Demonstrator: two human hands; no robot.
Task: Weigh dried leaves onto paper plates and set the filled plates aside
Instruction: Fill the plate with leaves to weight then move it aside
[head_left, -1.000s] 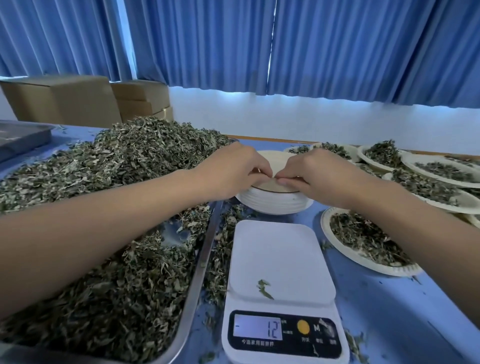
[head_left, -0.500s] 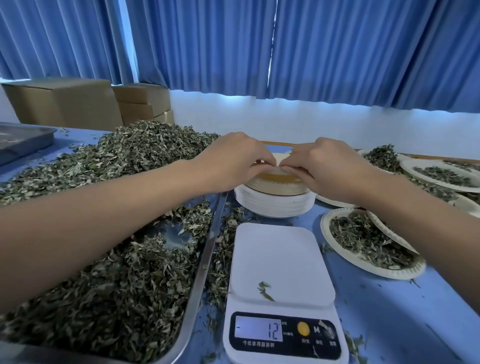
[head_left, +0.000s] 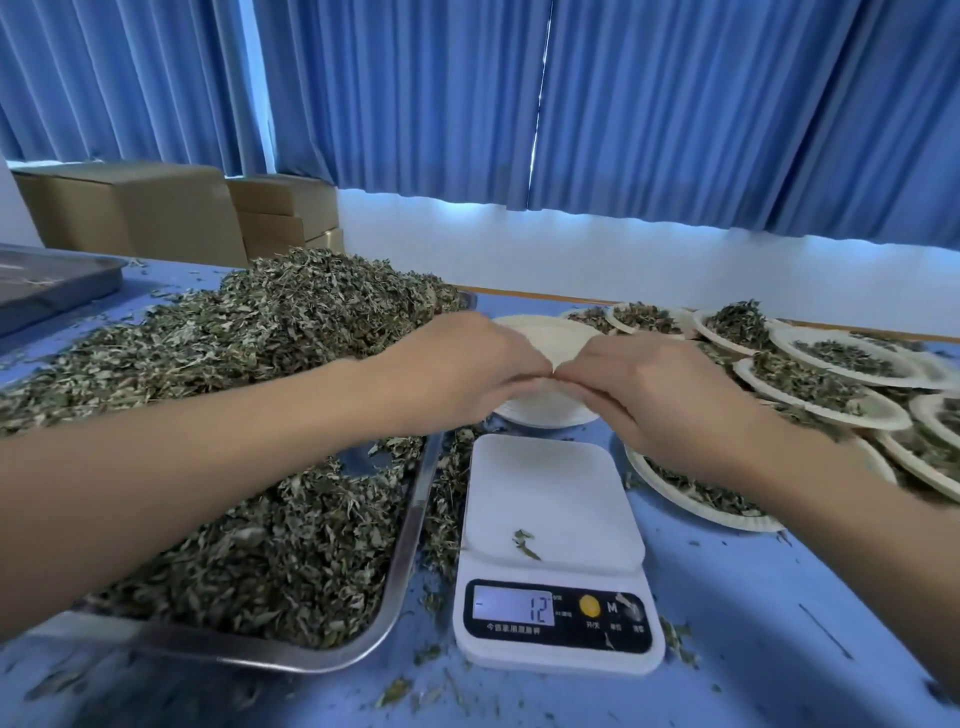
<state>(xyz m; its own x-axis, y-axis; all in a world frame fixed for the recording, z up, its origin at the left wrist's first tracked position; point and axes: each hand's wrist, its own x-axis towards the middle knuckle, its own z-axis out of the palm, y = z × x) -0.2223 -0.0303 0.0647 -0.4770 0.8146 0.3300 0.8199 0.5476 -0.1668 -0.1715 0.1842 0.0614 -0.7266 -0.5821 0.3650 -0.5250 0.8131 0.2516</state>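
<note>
A stack of empty paper plates (head_left: 545, 413) stands behind the white scale (head_left: 556, 530). My left hand (head_left: 462, 364) and my right hand (head_left: 644, 389) meet at the near rim of the stack, and both pinch the edge of the top plate (head_left: 540, 332), which tilts up toward the back. The scale's platform holds only a leaf scrap, and its display reads 12. Dried leaves (head_left: 249, 374) lie heaped in a metal tray (head_left: 410, 525) on the left. Filled paper plates (head_left: 831, 374) crowd the right side, the nearest filled plate (head_left: 696, 499) beside the scale.
Cardboard boxes (head_left: 135, 208) stand at the back left, next to a grey tray (head_left: 47, 280). Loose leaf bits are scattered over the blue table (head_left: 753, 623). Blue curtains hang behind.
Both hands stayed at the stack's near rim. The small pile they had raised half a second ago is back down, and only the top plate is tilted up now.
</note>
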